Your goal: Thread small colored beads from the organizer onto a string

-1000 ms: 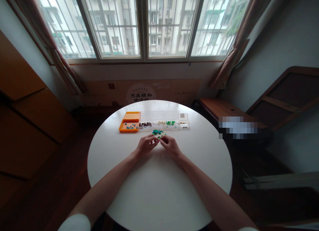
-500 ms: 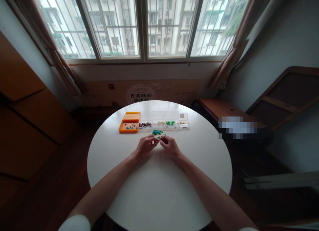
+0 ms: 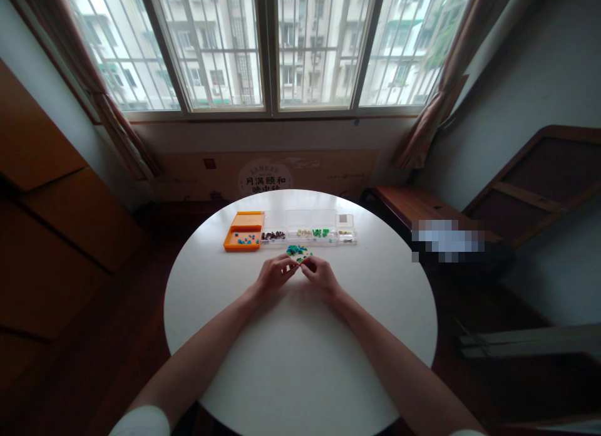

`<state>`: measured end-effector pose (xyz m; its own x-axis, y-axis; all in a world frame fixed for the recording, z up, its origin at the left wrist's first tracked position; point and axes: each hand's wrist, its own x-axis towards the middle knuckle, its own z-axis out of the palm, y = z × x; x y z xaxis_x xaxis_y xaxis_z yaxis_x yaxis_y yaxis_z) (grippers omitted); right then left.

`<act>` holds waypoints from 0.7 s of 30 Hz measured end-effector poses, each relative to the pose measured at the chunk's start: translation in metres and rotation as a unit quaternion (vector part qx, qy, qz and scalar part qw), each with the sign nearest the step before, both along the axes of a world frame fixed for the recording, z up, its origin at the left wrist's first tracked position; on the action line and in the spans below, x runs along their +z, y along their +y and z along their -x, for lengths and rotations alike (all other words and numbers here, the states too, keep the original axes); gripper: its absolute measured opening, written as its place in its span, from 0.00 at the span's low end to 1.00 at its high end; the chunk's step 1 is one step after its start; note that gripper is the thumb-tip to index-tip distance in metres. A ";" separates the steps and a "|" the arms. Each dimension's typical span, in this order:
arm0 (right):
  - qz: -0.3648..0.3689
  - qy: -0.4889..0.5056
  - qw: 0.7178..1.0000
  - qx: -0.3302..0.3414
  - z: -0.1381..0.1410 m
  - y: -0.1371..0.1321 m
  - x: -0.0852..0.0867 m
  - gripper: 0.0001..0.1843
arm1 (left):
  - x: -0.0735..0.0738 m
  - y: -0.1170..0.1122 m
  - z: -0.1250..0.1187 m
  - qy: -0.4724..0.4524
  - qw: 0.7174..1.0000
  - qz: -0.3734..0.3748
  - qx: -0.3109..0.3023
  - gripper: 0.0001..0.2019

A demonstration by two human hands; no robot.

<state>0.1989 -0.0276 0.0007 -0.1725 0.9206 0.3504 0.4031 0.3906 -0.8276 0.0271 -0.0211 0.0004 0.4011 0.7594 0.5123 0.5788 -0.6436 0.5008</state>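
Observation:
My left hand and my right hand meet fingertip to fingertip over the round white table. Both are curled in a pinch on something tiny that I cannot make out. Just beyond the fingertips lies a small heap of green and blue pieces. Behind it stands a row of trays: an orange tray with blue bits, then clear boxes holding dark, pale and green pieces.
A barred window with curtains fills the far wall. A cardboard panel leans below it. Wooden cabinets stand left, and a wooden bench and leaning frame right.

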 end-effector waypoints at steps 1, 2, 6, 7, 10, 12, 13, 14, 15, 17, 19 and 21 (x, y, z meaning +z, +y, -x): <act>0.001 0.000 1.000 0.001 0.000 0.000 0.000 0.09 | 0.000 0.000 0.000 0.000 1.000 0.000 0.000 0.09; 0.003 0.001 1.000 0.002 0.000 0.000 0.000 0.09 | 0.000 0.000 0.000 0.000 1.000 0.000 0.001 0.09; 0.004 0.005 1.000 0.004 0.000 -0.001 0.002 0.09 | 0.000 0.000 0.000 0.001 1.000 -0.002 0.003 0.09; 0.001 0.005 1.000 0.005 0.000 -0.001 0.002 0.09 | 0.000 0.000 0.000 0.000 1.000 -0.003 0.004 0.10; -0.007 0.000 1.000 0.005 0.000 -0.001 0.002 0.09 | -0.001 0.001 0.000 0.004 1.000 -0.004 0.004 0.10; -0.009 -0.002 1.000 0.003 0.000 -0.001 0.002 0.09 | -0.001 0.001 0.000 0.006 1.000 -0.003 0.004 0.10; -0.009 -0.002 1.000 0.003 0.001 -0.001 0.002 0.09 | -0.001 0.001 0.000 0.005 1.000 -0.002 0.003 0.10; -0.009 -0.002 1.000 0.002 0.001 -0.001 0.002 0.09 | -0.001 0.001 0.000 0.005 1.000 -0.001 0.003 0.10; -0.009 -0.002 1.000 0.002 0.001 -0.001 0.002 0.09 | -0.001 0.001 0.000 0.004 1.000 -0.001 0.003 0.10; -0.009 -0.003 1.000 0.003 0.001 -0.001 0.002 0.09 | -0.001 0.001 0.000 0.006 1.000 0.002 0.002 0.10; -0.010 -0.006 1.000 0.004 0.001 -0.001 0.002 0.08 | 0.000 0.000 0.000 0.006 1.000 0.004 0.001 0.10; -0.012 -0.009 1.000 0.004 0.001 -0.001 0.002 0.08 | 0.001 0.000 0.000 0.007 1.000 0.004 0.001 0.10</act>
<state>0.1981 -0.0289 0.0023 -0.1867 0.9107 0.3684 0.4150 0.4130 -0.8107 0.0268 -0.0215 0.0017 0.4063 0.7639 0.5014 0.5864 -0.6388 0.4980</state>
